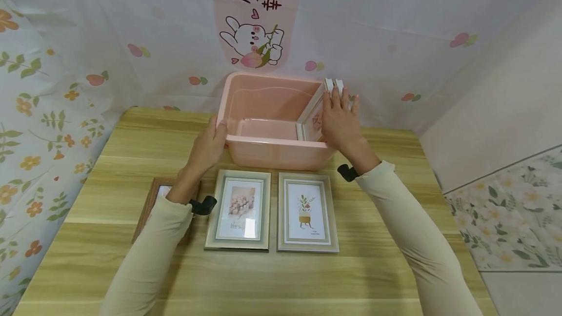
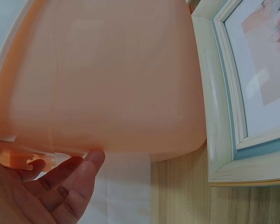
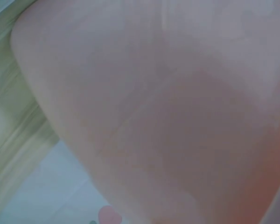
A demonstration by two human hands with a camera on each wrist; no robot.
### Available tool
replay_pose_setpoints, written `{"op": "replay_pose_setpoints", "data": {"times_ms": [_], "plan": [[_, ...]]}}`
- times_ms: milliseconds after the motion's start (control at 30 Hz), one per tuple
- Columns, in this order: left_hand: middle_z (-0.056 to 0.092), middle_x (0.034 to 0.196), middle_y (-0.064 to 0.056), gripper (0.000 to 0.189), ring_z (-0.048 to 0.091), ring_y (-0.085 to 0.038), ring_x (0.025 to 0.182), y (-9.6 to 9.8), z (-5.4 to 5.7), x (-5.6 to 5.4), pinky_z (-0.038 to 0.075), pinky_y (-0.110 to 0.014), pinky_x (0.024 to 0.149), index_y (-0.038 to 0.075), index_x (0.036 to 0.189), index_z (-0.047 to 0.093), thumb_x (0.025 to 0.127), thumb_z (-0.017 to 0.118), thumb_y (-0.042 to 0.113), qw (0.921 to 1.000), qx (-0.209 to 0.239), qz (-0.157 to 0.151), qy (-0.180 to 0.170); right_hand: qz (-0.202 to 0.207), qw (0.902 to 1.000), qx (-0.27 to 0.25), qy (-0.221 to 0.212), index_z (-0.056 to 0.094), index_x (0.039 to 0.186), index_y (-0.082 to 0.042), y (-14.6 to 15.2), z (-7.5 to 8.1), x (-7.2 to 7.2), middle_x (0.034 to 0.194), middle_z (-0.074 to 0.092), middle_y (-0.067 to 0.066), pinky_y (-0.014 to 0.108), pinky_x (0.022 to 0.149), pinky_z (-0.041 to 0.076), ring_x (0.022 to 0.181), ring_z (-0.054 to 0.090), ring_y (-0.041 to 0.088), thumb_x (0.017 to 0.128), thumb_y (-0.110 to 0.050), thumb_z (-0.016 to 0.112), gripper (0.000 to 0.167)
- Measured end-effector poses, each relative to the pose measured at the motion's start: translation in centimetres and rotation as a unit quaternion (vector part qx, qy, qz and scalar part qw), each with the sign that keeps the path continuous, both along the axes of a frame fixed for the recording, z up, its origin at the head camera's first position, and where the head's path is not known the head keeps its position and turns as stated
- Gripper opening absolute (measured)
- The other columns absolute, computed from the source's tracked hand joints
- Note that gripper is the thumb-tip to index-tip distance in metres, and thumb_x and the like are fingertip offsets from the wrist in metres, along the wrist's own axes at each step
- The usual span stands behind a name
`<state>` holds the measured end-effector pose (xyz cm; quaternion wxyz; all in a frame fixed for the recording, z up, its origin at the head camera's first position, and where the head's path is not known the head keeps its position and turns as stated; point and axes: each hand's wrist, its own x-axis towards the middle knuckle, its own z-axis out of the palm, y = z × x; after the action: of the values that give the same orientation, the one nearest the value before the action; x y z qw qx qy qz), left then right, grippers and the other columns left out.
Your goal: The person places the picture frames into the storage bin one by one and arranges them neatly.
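A pink bin (image 1: 274, 154) stands on a table (image 1: 373, 277), its left rim gripped by the left hand (image 1: 205, 148). The right hand (image 1: 341, 120) lies, fingers fairly straight, over two frames (image 1: 313, 120) standing inside the bin's right end; its thumb is hidden, so whether it pinches, I cannot tell. The frames look stiff, light, probably breakable: best held by their edges.
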<state>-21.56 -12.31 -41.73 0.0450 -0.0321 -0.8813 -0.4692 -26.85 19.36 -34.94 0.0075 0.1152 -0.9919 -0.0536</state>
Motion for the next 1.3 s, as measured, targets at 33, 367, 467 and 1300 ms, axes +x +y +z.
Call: {"op": "replay_pose_setpoints", "data": {"times_ms": [33,367,467,1300], "plan": [[0.068,0.092,-0.019,0.052,0.067,-0.033,0.082,0.0,0.0,0.0,0.046,-0.041,0.067,0.007,0.138,0.044,0.105,0.024,0.041,1.0000,-0.001,0.001,0.001,-0.001,1.0000,-0.003,-0.004,0.010,0.156,0.004,0.0,0.1,0.0,0.161,0.007,0.030,0.068,0.115,0.003,0.149,0.003,0.050,0.103,-0.015,0.031,0.060],[0.068,0.094,-0.019,0.051,0.068,-0.034,0.082,-0.1,0.0,0.0,0.046,-0.040,0.065,0.007,0.137,0.044,0.105,0.024,0.041,1.0000,0.002,0.000,0.000,0.009,0.9977,-0.065,-0.017,0.014,0.156,-0.001,0.7,0.4,0.2,0.161,0.011,0.029,0.065,0.117,0.005,0.148,0.008,0.052,0.102,-0.028,0.046,0.069],[0.068,0.093,-0.019,0.052,0.068,-0.035,0.083,0.0,0.0,0.0,0.046,-0.040,0.065,0.007,0.136,0.045,0.104,0.024,0.042,1.0000,0.003,0.000,-0.001,0.016,0.9956,-0.089,-0.021,0.016,0.157,-0.003,1.1,0.5,0.4,0.161,0.013,0.028,0.065,0.117,0.007,0.148,0.008,0.052,0.102,-0.030,0.044,0.067],[0.067,0.098,-0.021,0.055,0.068,-0.036,0.084,-0.1,-0.1,0.0,0.047,-0.042,0.068,0.005,0.136,0.044,0.104,0.022,0.044,0.9999,0.009,-0.009,0.003,0.114,0.9485,-0.283,0.085,0.040,0.144,0.007,6.1,0.2,3.8,0.145,0.045,0.025,0.059,0.103,0.040,0.127,0.049,0.042,0.098,-0.019,0.061,0.056]]}}
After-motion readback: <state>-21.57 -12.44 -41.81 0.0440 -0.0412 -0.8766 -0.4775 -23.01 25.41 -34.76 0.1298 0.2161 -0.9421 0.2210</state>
